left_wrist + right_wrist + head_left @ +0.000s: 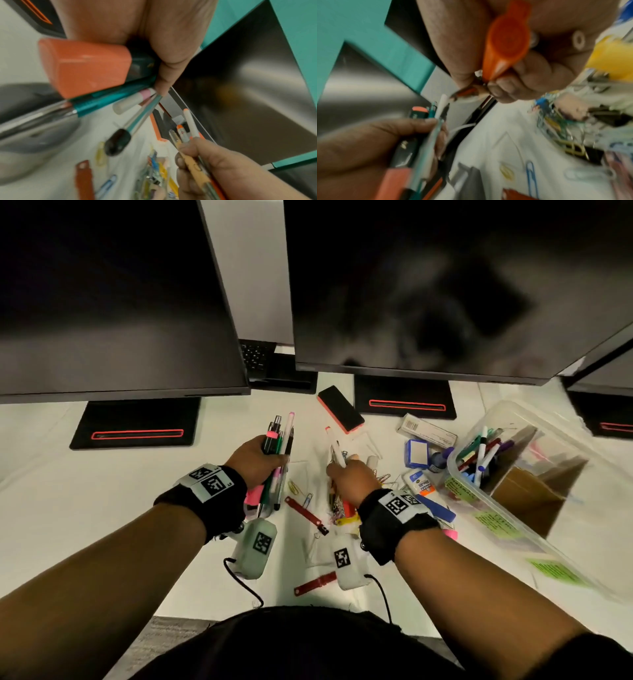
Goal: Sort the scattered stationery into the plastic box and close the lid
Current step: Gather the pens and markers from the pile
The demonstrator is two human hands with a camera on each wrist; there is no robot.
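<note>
Already my left hand (255,462) is wrapped tight round a full bundle of pens (279,460), and my right hand (349,479) grips a few more, a white marker (335,446) poking up. The plastic box (513,474) sits open, off to my right on the table (102,491). I reckon either bundle could fan out and slip on the way over, and paper clips (301,494) below would be easy to miss.

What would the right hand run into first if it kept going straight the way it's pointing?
Probably the black-and-red whiteboard eraser. The right hand, gripping a white marker and other pens, points away from the person toward it, with only bare desk between. Depth is hard to judge.
</note>
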